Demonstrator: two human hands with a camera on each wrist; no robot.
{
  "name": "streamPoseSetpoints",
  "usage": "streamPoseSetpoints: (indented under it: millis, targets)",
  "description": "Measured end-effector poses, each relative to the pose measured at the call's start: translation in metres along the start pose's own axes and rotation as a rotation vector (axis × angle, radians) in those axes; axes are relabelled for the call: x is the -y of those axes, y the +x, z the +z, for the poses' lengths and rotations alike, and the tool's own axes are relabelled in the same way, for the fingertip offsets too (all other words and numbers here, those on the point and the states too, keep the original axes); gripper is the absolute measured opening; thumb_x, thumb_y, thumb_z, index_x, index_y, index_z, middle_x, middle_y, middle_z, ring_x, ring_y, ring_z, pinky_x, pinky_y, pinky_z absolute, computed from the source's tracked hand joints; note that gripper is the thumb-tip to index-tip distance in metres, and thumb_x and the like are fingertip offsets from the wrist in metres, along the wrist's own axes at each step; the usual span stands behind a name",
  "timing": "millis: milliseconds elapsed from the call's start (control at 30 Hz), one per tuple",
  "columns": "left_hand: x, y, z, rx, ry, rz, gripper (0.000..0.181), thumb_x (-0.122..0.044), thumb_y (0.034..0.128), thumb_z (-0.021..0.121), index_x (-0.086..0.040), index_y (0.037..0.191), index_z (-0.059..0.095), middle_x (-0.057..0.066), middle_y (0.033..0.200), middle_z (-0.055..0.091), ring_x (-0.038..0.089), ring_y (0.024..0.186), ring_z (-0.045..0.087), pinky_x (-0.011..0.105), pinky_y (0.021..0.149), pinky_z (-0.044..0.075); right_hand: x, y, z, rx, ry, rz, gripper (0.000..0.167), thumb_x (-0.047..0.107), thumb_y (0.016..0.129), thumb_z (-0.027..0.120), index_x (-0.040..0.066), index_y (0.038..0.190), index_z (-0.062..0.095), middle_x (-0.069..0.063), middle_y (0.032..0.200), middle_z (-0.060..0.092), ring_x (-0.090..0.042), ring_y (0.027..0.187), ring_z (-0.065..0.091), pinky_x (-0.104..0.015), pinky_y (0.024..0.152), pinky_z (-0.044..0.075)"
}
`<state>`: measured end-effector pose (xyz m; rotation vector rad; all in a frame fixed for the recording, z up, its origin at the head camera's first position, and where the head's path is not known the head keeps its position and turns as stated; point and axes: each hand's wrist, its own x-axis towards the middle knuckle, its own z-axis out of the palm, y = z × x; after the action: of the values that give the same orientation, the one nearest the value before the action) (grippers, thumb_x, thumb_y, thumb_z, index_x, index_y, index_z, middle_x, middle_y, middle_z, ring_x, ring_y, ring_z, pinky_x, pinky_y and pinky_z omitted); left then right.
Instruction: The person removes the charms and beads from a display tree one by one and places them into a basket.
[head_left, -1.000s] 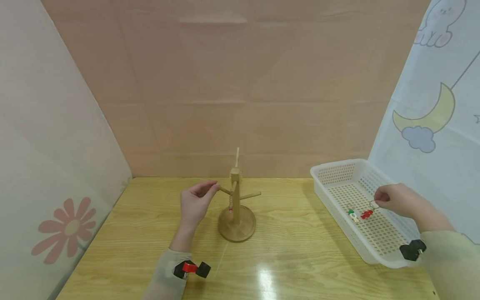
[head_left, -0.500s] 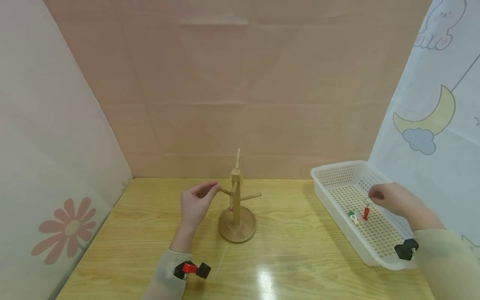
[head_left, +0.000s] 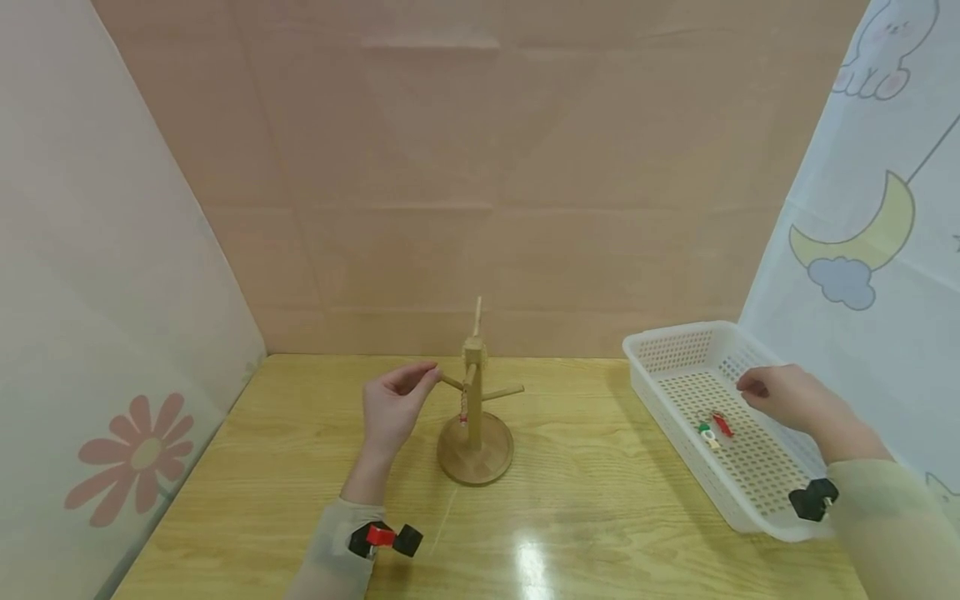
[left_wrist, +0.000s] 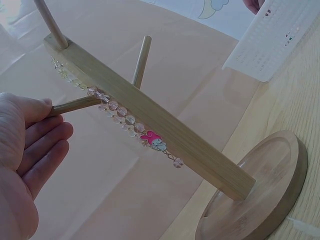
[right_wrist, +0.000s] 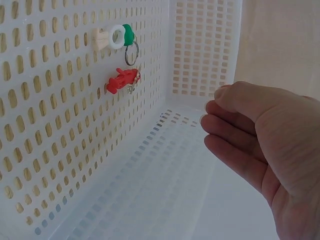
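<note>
Our left hand (left_wrist: 32,150) is pinching a peg (left_wrist: 76,105) | bracelet (left_wrist: 121,111) hanging on stand (left_wrist: 155,117), apparently done | right hand (right_wrist: 272,135) hovering loose-fingered, empty | two keychains (right_wrist: 122,81) seemingly waiting in right-side basket (head_left: 675,425)

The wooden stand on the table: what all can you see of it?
The stand is pale brown and looks like smooth wood: a round base, a squared post and several slim round pegs jutting out in different directions. It stands upright on the table. The person's left grip pinches the end of one peg. Beads with a partly pink charm hang on it, alongside the post.
</note>
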<state>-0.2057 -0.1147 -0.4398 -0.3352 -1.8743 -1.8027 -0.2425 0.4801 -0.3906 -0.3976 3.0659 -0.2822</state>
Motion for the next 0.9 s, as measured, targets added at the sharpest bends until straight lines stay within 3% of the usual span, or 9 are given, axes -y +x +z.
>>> streamPoseSetpoints:
  millis: [200, 433, 700, 900]
  targets:
    - [0.0, 0.001, 0.0, 0.0, 0.003, -0.005, 0.019, -0.005, 0.0917, 0.086, 0.008, 0.104, 0.081, 0.016, 0.092, 0.08, 0.014, 0.08, 0.077, 0.021, 0.07, 0.06, 0.001, 0.0, -0.001, -0.011, 0.013, 0.001, 0.01, -0.001, 0.092, 0.077, -0.006, 0.1, 0.074, -0.011, 0.089, 0.075, -0.033, 0.083, 0.071, -0.06, 0.079, 0.059]
    - [0.001, 0.001, 0.0, 0.0, 0.0, 0.012, 0.012, -0.005, 0.092, 0.086, 0.002, 0.102, 0.084, 0.015, 0.092, 0.081, 0.031, 0.081, 0.078, 0.022, 0.07, 0.061, 0.012, 0.0, -0.003, -0.026, 0.03, -0.029, 0.013, 0.005, 0.094, 0.078, -0.004, 0.103, 0.076, -0.008, 0.091, 0.076, -0.03, 0.084, 0.073, -0.058, 0.079, 0.06]
    - [0.002, 0.002, 0.0, -0.002, -0.014, 0.012, 0.013, -0.002, 0.0918, 0.085, 0.004, 0.103, 0.083, 0.016, 0.093, 0.081, 0.013, 0.081, 0.077, 0.022, 0.07, 0.061, 0.042, 0.002, -0.01, -0.092, 0.059, -0.095, 0.017, 0.009, 0.097, 0.078, -0.004, 0.108, 0.076, -0.008, 0.095, 0.078, -0.029, 0.087, 0.074, -0.051, 0.077, 0.062]
    - [0.002, 0.002, 0.0, 0.002, -0.021, 0.009, 0.013, -0.002, 0.0915, 0.085, 0.003, 0.103, 0.083, 0.017, 0.094, 0.081, 0.022, 0.083, 0.079, 0.023, 0.072, 0.062, 0.075, 0.005, -0.013, -0.132, 0.115, -0.156, 0.021, 0.012, 0.1, 0.077, -0.004, 0.113, 0.076, -0.007, 0.099, 0.079, -0.027, 0.089, 0.076, -0.04, 0.075, 0.062]
